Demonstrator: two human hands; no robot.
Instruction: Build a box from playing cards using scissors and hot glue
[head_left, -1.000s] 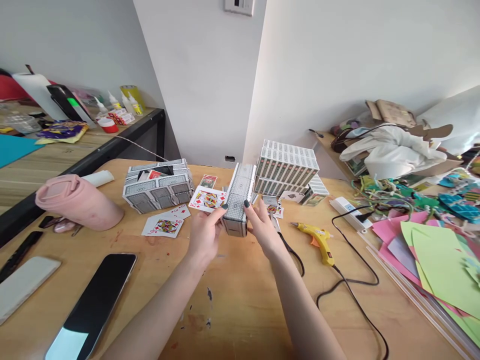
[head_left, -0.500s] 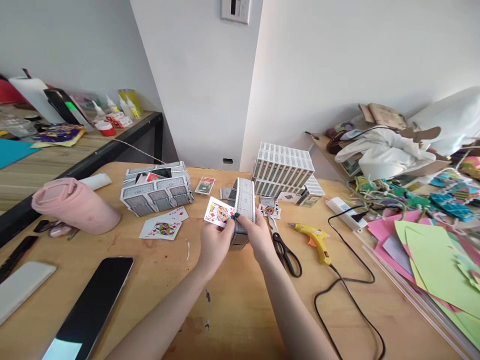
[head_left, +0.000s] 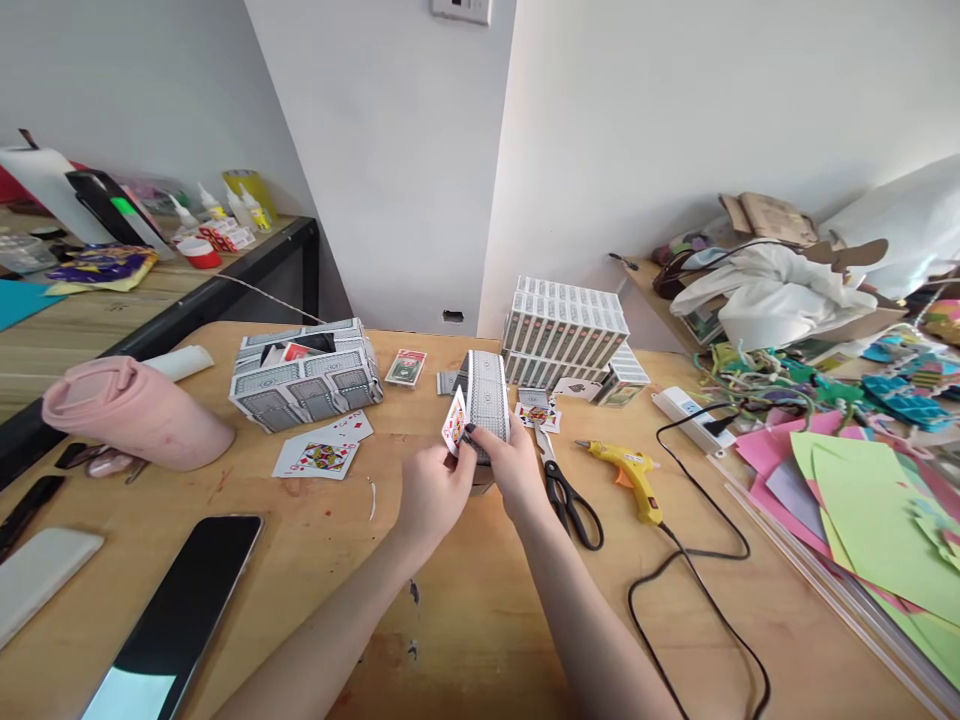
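Observation:
Between my hands stands a curved piece covered in grey-backed playing cards point(head_left: 486, 395). My left hand point(head_left: 435, 485) is closed on a king of diamonds playing card point(head_left: 455, 420), which is tilted steeply against the left side of the piece. My right hand point(head_left: 517, 465) grips the card-covered piece from its right side, thumb on the near part of its top. The left fingers are partly hidden behind the card. Just right of my right hand lie black-handled scissors point(head_left: 571, 500), with cut cards point(head_left: 538, 412) by their tip.
A box covered in cards point(head_left: 304, 385) stands left, with loose cards point(head_left: 319, 458) before it. Stacked card packs point(head_left: 566, 325) rise behind. A yellow glue gun point(head_left: 630, 475) lies right, its cord trailing forward. A pink rolled bundle point(head_left: 139, 415) and a phone point(head_left: 184, 600) lie left.
The king card has swung from lying nearly flat, sticking out to the left, to standing steeply along the piece's side. My right hand still holds the piece. The view has shifted slightly.

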